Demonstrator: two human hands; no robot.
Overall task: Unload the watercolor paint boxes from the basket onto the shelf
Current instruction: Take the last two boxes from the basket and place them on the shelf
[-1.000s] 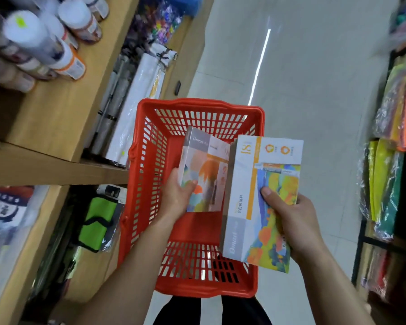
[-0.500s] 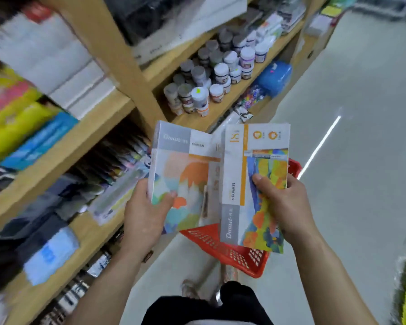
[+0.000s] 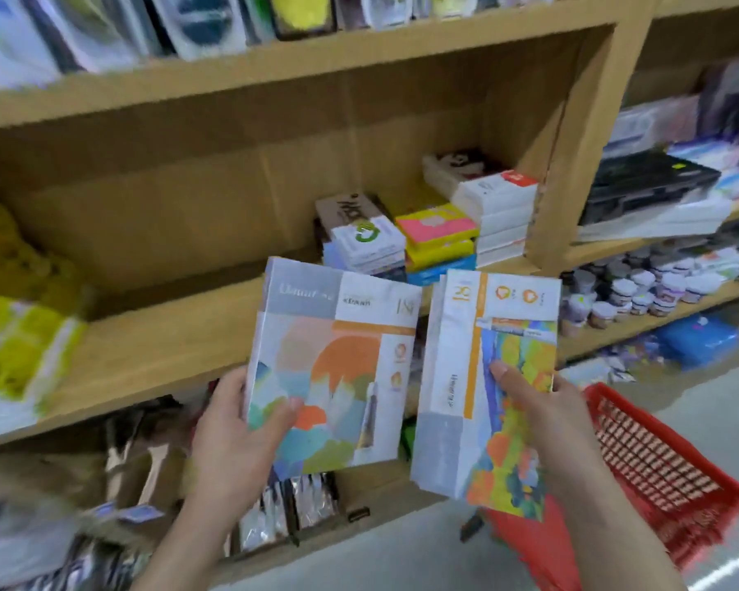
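Note:
My left hand (image 3: 235, 437) grips a watercolor paint box (image 3: 338, 360) with a grey top band and an orange sun picture. My right hand (image 3: 547, 415) grips a second paint box (image 3: 457, 377) with an orange stripe and a bright painted landscape. Both boxes are held upright, side by side, in front of the wooden shelf (image 3: 158, 356). The shelf compartment behind them has bare board on its left half. The red plastic basket (image 3: 658, 462) sits on the floor at the lower right, partly hidden by my right forearm.
Stacks of small boxes (image 3: 436, 236) fill the right part of the compartment. Yellow-green packs (image 3: 18, 343) lie at its left end. Paint jars (image 3: 640, 292) line a lower shelf to the right. A vertical wooden divider (image 3: 572, 164) bounds the compartment. Packaged goods crowd the shelf below.
I have lifted both boxes out of the basket and turned to the left, facing the shelf. The basket has slid to the lower right of view.

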